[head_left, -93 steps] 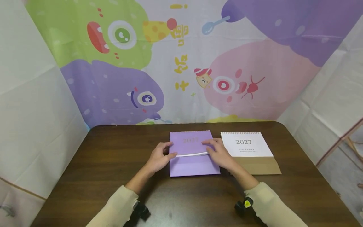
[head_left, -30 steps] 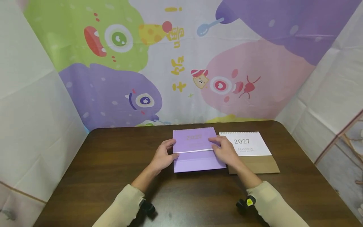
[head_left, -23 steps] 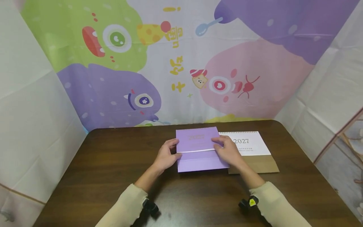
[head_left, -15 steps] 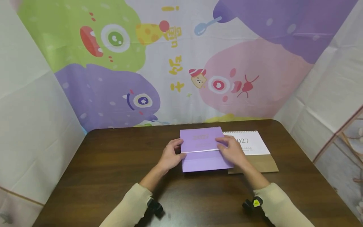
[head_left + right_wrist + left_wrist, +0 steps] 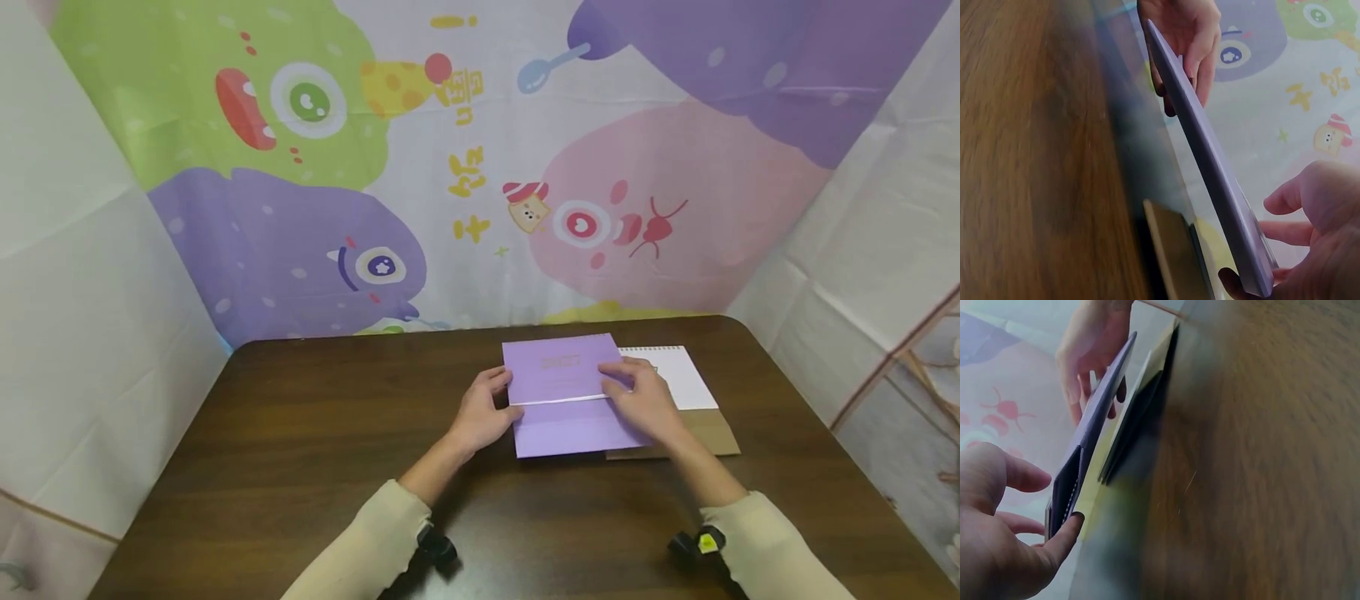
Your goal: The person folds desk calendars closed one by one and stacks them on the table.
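Observation:
A purple desk calendar [image 5: 570, 429] with a white strip across its middle is held between both hands, raised off the table in the wrist views. My left hand [image 5: 483, 414] grips its left edge, thumb on the front and fingertips behind in the left wrist view. At the opposite edge, my right hand [image 5: 647, 402] holds it the same way, with fingers underneath. Behind and below lies a second desk calendar [image 5: 693, 387], white with a brown base; the purple one and my right hand cover its left part. In the right wrist view, the purple calendar [image 5: 1210, 156] appears edge-on.
Both calendars are near the back of a dark wooden table [image 5: 337, 467]. A cartoon-printed cloth [image 5: 480, 275] hangs behind it, with white sheets [image 5: 75, 250] at the sides. Each sleeve carries a small black device at the wrist.
Both hands have lifted the purple calendar and carried it to the right, so it now overlaps much of the white calendar, which has stayed in place.

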`<move>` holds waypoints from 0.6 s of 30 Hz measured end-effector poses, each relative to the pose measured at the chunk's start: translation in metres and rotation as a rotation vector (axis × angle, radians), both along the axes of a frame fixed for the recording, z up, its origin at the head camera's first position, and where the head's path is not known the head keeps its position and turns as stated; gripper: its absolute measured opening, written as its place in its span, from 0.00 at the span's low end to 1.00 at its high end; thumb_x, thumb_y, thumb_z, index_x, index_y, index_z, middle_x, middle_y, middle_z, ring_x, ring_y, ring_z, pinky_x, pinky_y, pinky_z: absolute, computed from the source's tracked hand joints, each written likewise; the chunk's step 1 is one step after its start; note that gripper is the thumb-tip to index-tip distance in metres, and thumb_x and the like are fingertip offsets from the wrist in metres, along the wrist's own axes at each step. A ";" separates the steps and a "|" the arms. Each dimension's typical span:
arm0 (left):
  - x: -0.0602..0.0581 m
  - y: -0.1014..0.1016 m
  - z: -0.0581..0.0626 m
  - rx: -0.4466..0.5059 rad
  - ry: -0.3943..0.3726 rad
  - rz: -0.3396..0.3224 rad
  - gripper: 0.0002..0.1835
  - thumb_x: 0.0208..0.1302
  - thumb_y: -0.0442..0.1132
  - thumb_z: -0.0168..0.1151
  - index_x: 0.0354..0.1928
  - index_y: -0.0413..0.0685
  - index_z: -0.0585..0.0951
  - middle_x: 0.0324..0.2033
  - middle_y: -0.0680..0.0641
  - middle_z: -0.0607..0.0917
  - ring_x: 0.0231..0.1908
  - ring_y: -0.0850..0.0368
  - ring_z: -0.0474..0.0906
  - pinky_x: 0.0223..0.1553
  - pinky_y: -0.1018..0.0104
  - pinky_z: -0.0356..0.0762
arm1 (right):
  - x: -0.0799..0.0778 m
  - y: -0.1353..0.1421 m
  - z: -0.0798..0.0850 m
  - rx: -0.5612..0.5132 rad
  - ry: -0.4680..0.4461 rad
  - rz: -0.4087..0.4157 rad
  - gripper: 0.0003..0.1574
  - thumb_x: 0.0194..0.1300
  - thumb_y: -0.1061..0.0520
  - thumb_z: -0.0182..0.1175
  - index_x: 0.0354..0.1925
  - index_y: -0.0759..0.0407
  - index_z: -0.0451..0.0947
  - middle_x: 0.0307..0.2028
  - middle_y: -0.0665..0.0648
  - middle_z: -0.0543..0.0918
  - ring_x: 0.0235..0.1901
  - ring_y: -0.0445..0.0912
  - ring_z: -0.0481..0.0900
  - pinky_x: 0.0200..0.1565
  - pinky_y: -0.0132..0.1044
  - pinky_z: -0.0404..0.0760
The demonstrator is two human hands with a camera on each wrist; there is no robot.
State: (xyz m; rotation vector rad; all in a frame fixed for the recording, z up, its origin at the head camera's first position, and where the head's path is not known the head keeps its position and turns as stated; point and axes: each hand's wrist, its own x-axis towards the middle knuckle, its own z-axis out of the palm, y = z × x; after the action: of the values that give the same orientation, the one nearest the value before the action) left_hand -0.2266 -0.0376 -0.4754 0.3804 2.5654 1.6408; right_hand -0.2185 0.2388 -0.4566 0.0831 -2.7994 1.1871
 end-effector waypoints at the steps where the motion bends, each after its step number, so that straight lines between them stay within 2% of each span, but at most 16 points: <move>1: 0.000 0.002 0.000 -0.003 -0.004 -0.004 0.38 0.66 0.29 0.71 0.77 0.23 0.74 0.81 0.29 0.73 0.78 0.29 0.77 0.83 0.35 0.70 | 0.000 0.002 0.000 0.003 0.005 -0.003 0.26 0.77 0.59 0.63 0.67 0.70 0.85 0.77 0.83 0.72 0.80 0.78 0.68 0.82 0.73 0.65; 2: 0.000 0.004 0.000 -0.004 -0.007 -0.009 0.38 0.66 0.30 0.71 0.77 0.23 0.73 0.81 0.29 0.72 0.78 0.29 0.76 0.83 0.35 0.70 | -0.001 0.004 -0.001 0.003 0.008 -0.007 0.26 0.77 0.59 0.63 0.67 0.70 0.85 0.77 0.83 0.72 0.80 0.78 0.68 0.82 0.73 0.65; 3: -0.005 0.006 -0.009 -0.006 -0.006 -0.008 0.38 0.66 0.31 0.71 0.78 0.25 0.74 0.82 0.31 0.73 0.79 0.31 0.76 0.84 0.37 0.70 | -0.001 0.005 -0.001 0.005 0.012 -0.009 0.26 0.77 0.59 0.64 0.67 0.71 0.85 0.77 0.83 0.72 0.80 0.78 0.68 0.82 0.73 0.65; 9: -0.006 0.017 -0.009 0.038 -0.005 -0.025 0.36 0.67 0.27 0.65 0.78 0.25 0.74 0.82 0.30 0.72 0.82 0.30 0.72 0.86 0.36 0.65 | -0.002 0.016 -0.002 0.018 0.017 -0.026 0.26 0.77 0.59 0.64 0.67 0.70 0.85 0.77 0.83 0.72 0.80 0.77 0.68 0.82 0.72 0.65; 10: -0.001 0.018 -0.001 0.055 -0.011 -0.034 0.35 0.67 0.25 0.63 0.77 0.22 0.73 0.82 0.28 0.71 0.81 0.28 0.71 0.86 0.35 0.64 | -0.002 0.018 -0.002 0.024 0.016 -0.028 0.26 0.77 0.59 0.64 0.67 0.70 0.85 0.77 0.83 0.72 0.79 0.78 0.69 0.82 0.72 0.65; 18: -0.007 0.032 -0.002 0.148 -0.035 -0.066 0.35 0.68 0.23 0.60 0.78 0.21 0.71 0.83 0.27 0.70 0.81 0.28 0.72 0.86 0.37 0.65 | -0.001 0.033 0.000 0.023 0.025 -0.040 0.26 0.77 0.60 0.64 0.67 0.71 0.85 0.76 0.84 0.73 0.80 0.78 0.68 0.82 0.72 0.64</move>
State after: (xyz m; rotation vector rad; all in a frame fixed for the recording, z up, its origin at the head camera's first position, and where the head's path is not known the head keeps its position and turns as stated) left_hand -0.2334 -0.0054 -0.4778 0.4371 2.3876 1.8020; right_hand -0.2197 0.2718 -0.4562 0.0427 -2.7794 1.1373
